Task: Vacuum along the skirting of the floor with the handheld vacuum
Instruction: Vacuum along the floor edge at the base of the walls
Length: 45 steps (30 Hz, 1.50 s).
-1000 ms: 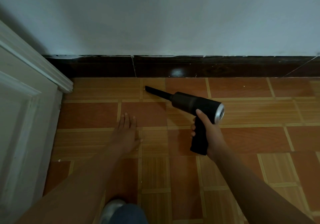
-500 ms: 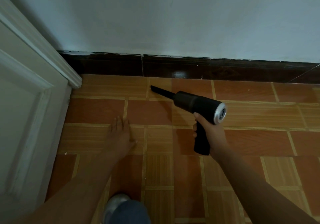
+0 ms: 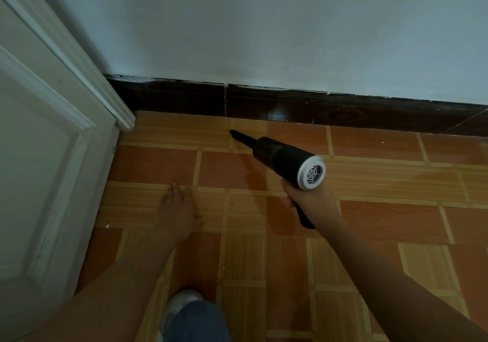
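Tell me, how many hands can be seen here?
2. The left hand rests flat on the floor beside the door; the right hand grips the handheld vacuum, nozzle aimed at the skirting.

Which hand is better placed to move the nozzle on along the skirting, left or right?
Right. The right hand grips the vacuum, its nozzle aimed near the skirting; the left hand lies flat on the floor, holding nothing.

Pale wall [image 3: 264, 24] — orange tiled floor [image 3: 158, 164]
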### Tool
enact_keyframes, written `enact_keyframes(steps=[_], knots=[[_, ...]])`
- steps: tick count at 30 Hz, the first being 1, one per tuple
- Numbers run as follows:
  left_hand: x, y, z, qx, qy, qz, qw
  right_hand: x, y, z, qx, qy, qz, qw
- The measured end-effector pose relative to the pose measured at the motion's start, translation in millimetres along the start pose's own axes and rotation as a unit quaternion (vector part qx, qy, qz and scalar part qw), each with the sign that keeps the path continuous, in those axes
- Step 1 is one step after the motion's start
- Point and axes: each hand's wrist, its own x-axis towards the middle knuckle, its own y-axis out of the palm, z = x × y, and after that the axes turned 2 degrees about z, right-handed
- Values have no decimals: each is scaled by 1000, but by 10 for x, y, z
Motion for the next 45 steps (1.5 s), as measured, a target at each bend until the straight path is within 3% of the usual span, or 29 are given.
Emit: enact_keyframes(steps=[8,15,28,45], knots=[[1,-1,15,-5,1,7,1000,-9,-51,18,-42,-27,-22,999],[-21,-14,30,-9,11,5,1000,-14,73,107,-69,-59,5,996],[-7,-47,15,-7,11,20,1000,36,-11,46,-78,-56,-16,995],[-74,88,157,-33,18,-29,999,274,428,407,-211,-118,91,966]])
